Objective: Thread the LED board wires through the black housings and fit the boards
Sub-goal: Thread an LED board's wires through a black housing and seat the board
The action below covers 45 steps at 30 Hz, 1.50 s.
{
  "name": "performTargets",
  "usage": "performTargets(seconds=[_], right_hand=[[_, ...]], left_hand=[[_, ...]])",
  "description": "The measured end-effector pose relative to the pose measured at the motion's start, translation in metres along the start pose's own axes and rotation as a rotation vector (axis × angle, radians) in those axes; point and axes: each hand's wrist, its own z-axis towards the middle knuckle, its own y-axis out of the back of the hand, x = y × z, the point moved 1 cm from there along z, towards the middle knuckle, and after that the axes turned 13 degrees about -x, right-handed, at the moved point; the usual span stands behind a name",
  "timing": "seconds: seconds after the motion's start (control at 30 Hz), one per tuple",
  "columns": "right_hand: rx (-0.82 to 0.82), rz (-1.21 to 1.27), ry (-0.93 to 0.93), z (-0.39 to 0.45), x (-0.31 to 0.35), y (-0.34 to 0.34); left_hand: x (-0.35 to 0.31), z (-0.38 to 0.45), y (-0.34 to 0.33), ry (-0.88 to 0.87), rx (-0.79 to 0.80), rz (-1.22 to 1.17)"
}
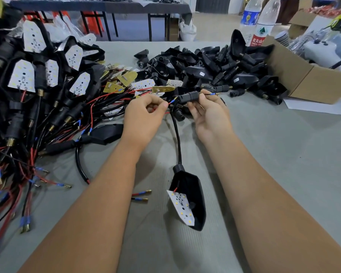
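Note:
My left hand (146,113) pinches a red wire with a blue-sleeved tip (172,102) at the mouth of a small black tubular housing (189,95). My right hand (209,113) grips that housing, and a blue-tipped wire end (213,94) sticks out past its fingers. A black sleeved cable (176,134) runs down from the hands to a black lamp housing (193,196) lying on the table between my forearms. A white LED board (181,206) sits tilted and half out of that housing.
A heap of assembled housings with boards and wires (37,91) fills the left. Loose LED boards (126,79) lie behind my hands, next to a pile of empty black housings (215,67). A cardboard box (307,75) and bottles (262,22) stand at the right.

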Motion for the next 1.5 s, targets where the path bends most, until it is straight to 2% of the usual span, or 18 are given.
performTargets(seconds=[0.23,0.7,0.87,1.3,1.5], right_hand=[[0.008,-0.023,0.004,0.001,-0.002,0.0],[0.044,-0.04,0.001,-0.003,0.0,-0.002],[0.108,-0.083,-0.003,-0.005,0.0,-0.001],[0.215,-0.227,0.102,-0.016,-0.005,-0.004],[0.206,-0.2,0.102,-0.015,-0.005,-0.004]], left_hand=[[-0.003,-0.002,0.002,0.001,0.043,-0.075],[-0.001,0.001,0.003,0.025,0.023,-0.105],[0.002,0.003,0.002,0.026,0.027,-0.096],[0.005,0.004,0.001,0.024,0.025,-0.031],[0.002,0.002,0.002,0.042,0.029,-0.063]])
